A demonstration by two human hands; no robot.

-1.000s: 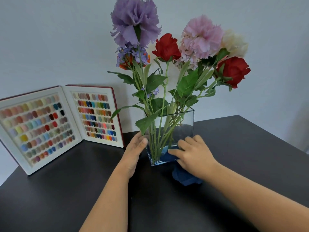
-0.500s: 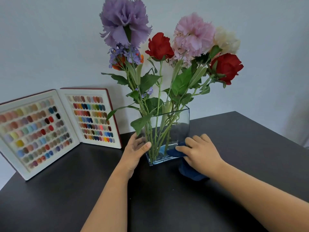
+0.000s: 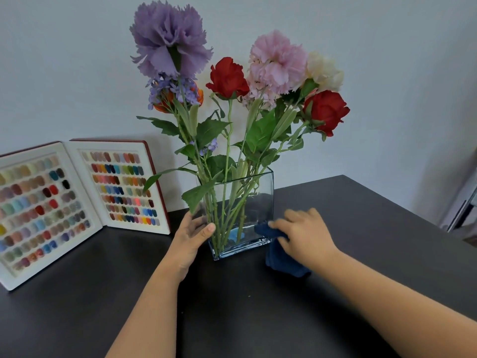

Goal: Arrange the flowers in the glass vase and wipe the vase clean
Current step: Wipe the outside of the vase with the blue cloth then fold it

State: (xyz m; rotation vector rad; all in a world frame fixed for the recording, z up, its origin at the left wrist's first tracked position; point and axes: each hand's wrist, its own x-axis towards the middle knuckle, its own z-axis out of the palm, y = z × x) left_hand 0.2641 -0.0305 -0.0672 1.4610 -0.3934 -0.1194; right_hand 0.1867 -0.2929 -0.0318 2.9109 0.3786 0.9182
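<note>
A dark table [image 3: 258, 319] runs from the near edge back to a pale wall. Both forearms reach in over it from the near side. The left hand [image 3: 189, 237] braces the left wall of the glass vase [image 3: 255, 202], thumb on the front face and fingers laid nearly straight against the side, steadying, not clutching. The right hand [image 3: 305, 235] presses a dark blue cloth [image 3: 281, 262] to the vase's lower right corner, fingers loosely curved over the fabric; its outline is blurred. The vase stands upright near the table's middle, the flowers [image 3: 258, 81] already standing in it, tall and top-heavy. The likely risk is that a hard sideways wipe tips or slides the vase if the bracing hand slackens, or that the cloth snags a leaning stem. Behind, on the left, an open colour sample book [image 3: 77, 197] leans against the wall.
</note>
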